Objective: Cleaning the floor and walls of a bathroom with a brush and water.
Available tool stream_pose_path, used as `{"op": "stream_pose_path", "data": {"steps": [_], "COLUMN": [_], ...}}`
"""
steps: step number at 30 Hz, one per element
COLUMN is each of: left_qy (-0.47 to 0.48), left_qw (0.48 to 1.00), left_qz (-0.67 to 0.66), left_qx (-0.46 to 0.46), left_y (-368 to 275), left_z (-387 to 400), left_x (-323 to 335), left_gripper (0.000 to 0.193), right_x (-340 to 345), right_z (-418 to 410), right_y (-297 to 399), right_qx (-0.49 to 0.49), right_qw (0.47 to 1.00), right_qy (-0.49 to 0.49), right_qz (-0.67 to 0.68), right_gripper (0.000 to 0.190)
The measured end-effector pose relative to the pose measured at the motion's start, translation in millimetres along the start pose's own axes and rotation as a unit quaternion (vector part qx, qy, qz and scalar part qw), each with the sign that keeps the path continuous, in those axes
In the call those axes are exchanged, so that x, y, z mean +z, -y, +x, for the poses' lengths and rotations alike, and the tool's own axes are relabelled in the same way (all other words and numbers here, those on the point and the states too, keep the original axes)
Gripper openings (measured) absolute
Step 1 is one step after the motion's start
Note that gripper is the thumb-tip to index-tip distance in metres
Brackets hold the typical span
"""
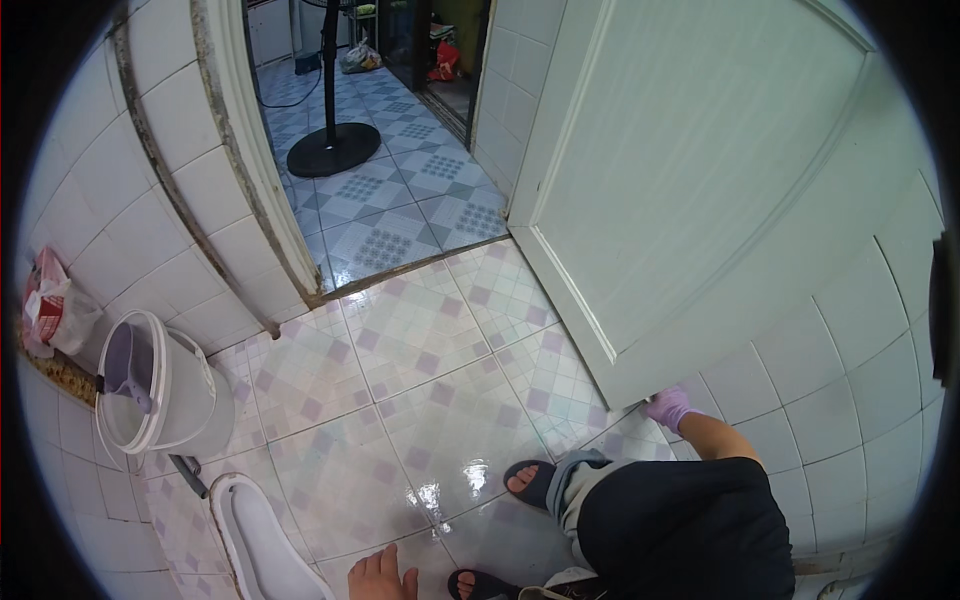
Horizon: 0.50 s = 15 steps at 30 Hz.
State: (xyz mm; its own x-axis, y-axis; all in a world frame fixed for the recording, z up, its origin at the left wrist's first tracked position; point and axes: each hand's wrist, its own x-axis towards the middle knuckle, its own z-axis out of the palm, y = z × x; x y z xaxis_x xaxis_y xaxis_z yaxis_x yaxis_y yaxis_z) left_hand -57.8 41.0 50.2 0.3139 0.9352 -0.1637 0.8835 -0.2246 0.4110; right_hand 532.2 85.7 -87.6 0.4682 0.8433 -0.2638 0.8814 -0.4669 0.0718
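Note:
My right hand (670, 409), in a thin purple glove, is at the bottom outer corner of the white panelled door (675, 187). The fingers reach behind the door's edge, so whether they hold anything is hidden. My left hand (379, 576) is bare and hangs over the tiled floor at the bottom edge of the picture. Its fingers are partly spread, with nothing seen in it. Between the hands are my feet in dark sandals (531, 480).
A white bucket (199, 397) with a purple scoop (127, 360) stands at the left wall by plastic bags (60, 315). Below it lies a white squat toilet (255, 532). Past the doorway, a black fan base (334, 150) stands on blue tiles.

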Motion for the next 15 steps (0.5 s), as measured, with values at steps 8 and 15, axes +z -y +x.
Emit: {"op": "stream_pose_path", "data": {"steps": [8,15], "left_qy": [-0.071,-0.055], "left_qw": [0.997,0.995], "left_qz": [0.017,-0.003], "left_qx": [-0.005,0.078], "left_y": [2.7,-20.0], "left_z": [-9.7,11.9], "left_x": [-9.3,-34.9], "left_gripper": [0.042,0.047], "right_x": [-67.6,-52.6], "right_z": [-30.5,-39.1], "right_y": [51.6,135.2], "right_qx": [-0.104,-0.34], "right_qw": [0.972,0.933], "right_qy": [0.097,-0.005], "right_qz": [-0.186,-0.122], "right_gripper": [0.041,0.035]}}
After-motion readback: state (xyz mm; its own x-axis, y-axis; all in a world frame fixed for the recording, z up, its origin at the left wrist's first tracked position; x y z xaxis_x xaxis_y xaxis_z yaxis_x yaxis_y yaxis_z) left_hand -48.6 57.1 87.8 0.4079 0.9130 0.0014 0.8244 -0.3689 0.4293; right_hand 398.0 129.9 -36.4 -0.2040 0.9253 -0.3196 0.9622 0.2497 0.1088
